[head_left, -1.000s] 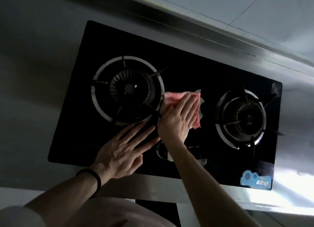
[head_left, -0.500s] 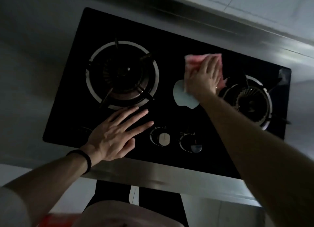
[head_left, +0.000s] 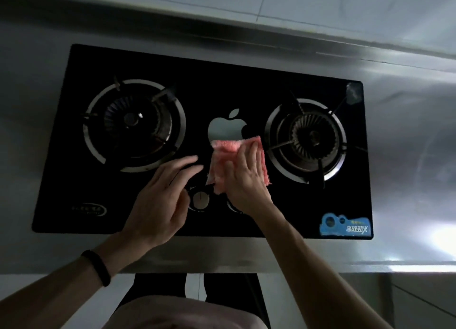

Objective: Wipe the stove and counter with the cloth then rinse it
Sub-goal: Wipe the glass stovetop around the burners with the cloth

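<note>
A black glass stove (head_left: 222,87) with two burners lies set into a steel counter (head_left: 407,156). My right hand (head_left: 246,178) presses flat on a pink cloth (head_left: 222,153) in the stove's middle, just below a pale apple logo (head_left: 225,129) and above the knobs. My left hand (head_left: 162,195) hovers over the glass beside it, fingers spread and slightly curled, holding nothing. A round knob (head_left: 201,200) shows between the two hands; the second knob is mostly hidden under my right wrist.
The left burner (head_left: 134,124) and right burner (head_left: 306,138) carry raised metal pan supports on either side of the cloth. A blue sticker (head_left: 345,226) sits at the stove's front right corner. The counter's front edge (head_left: 246,264) runs just below the stove, a tiled wall behind.
My right hand drew the cloth from the stove's back, near the right burner, down toward the knobs, uncovering the apple logo. My left hand lifted slightly and curled its fingers.
</note>
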The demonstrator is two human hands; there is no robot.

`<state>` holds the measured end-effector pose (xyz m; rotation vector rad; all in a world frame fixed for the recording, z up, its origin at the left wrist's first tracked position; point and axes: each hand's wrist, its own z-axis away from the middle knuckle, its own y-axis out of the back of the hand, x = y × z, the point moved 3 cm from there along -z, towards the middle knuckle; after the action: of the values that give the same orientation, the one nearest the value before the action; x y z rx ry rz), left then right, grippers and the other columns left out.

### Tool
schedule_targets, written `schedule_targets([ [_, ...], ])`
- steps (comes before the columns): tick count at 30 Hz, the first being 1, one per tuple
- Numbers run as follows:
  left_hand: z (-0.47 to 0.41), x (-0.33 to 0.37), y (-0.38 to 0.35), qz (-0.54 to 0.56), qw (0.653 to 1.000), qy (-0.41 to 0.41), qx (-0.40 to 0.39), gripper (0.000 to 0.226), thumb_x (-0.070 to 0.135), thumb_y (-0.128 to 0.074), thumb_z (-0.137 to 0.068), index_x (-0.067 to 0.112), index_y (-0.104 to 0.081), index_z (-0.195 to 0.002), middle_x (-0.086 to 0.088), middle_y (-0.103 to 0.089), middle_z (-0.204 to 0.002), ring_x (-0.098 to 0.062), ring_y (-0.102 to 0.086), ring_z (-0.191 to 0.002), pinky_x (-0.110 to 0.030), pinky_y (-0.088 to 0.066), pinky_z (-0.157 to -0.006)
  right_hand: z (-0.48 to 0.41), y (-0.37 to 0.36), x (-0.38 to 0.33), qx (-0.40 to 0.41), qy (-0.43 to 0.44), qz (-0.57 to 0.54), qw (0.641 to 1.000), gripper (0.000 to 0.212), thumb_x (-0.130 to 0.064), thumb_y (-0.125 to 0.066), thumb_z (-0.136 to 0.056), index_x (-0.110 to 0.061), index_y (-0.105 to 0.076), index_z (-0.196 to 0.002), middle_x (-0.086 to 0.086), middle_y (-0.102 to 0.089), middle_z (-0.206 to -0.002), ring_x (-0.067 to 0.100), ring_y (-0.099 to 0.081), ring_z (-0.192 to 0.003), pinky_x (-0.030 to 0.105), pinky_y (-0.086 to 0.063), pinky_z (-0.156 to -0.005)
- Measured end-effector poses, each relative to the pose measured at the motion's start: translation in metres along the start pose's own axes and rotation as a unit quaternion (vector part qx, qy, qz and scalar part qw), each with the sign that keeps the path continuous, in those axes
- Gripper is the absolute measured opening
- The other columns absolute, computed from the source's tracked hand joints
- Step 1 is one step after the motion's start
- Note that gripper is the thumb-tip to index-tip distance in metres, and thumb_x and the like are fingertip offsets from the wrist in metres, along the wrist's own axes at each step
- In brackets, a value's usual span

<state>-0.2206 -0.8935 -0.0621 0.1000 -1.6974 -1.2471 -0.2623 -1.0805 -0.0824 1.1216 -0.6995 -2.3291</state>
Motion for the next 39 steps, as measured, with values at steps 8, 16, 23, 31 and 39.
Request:
schedule_targets([
  [8,-0.104,0.045,-0.043,-0.029,0.994,0.092,-0.054,0.073,0.026,-0.048,-0.105,0.013,-0.014,-0.168,-0.011,-0.005,-0.177,-0.030,-0.004,-0.163,-0.035,-0.011,-0.131,0.034,0.002,0.026,0.066,-0.021,-0.092,0.993,0.065,-0.035,-0.021,-0.113,-0.001,0.001,-0.164,0.008,0.027,-0.166,0.019,0.033,-0.152,0.033,0.022,-0.125],
  [16,-0.153,0.028,-0.072,-0.142,0.981,0.127,-0.048,0.072,0.032,-0.045,-0.106,0.019,-0.011,-0.169,-0.014,0.001,-0.177,-0.037,0.001,-0.163,-0.053,-0.006,-0.132,0.099,0.012,0.114,0.177,-0.183,-0.088,0.963,0.073,-0.047,-0.013,-0.108,-0.009,0.022,-0.161,0.012,0.037,-0.166,0.020,0.037,-0.152,0.033,0.025,-0.124],
  [23,-0.153,0.019,-0.089,-0.189,0.976,0.106,-0.021,0.068,0.032,-0.043,-0.106,0.025,-0.016,-0.168,-0.016,-0.003,-0.176,-0.041,0.000,-0.162,-0.057,-0.004,-0.130,0.104,0.017,0.144,0.210,-0.189,-0.063,0.957,0.079,-0.060,-0.006,-0.100,-0.021,0.027,-0.160,-0.002,0.044,-0.163,0.009,0.041,-0.149,0.029,0.026,-0.120],
  [31,-0.151,0.011,-0.101,-0.228,0.969,0.092,0.033,0.070,0.040,-0.035,-0.101,0.027,-0.019,-0.168,-0.016,-0.010,-0.176,-0.042,-0.010,-0.161,-0.061,-0.012,-0.129,0.063,0.075,0.190,0.243,-0.226,-0.007,0.943,0.077,-0.046,-0.025,-0.110,-0.016,0.023,-0.162,0.006,0.035,-0.167,0.021,0.032,-0.155,0.048,0.013,-0.129],
  [39,-0.151,0.010,-0.104,-0.250,0.962,0.105,0.036,0.070,0.044,-0.031,-0.100,0.031,-0.015,-0.168,-0.012,-0.008,-0.176,-0.037,-0.009,-0.162,-0.058,-0.013,-0.130,-0.005,0.162,0.225,0.150,-0.069,0.160,0.973,0.074,-0.043,-0.024,-0.111,-0.007,0.014,-0.163,0.011,0.029,-0.169,0.023,0.025,-0.158,0.045,0.006,-0.131],
])
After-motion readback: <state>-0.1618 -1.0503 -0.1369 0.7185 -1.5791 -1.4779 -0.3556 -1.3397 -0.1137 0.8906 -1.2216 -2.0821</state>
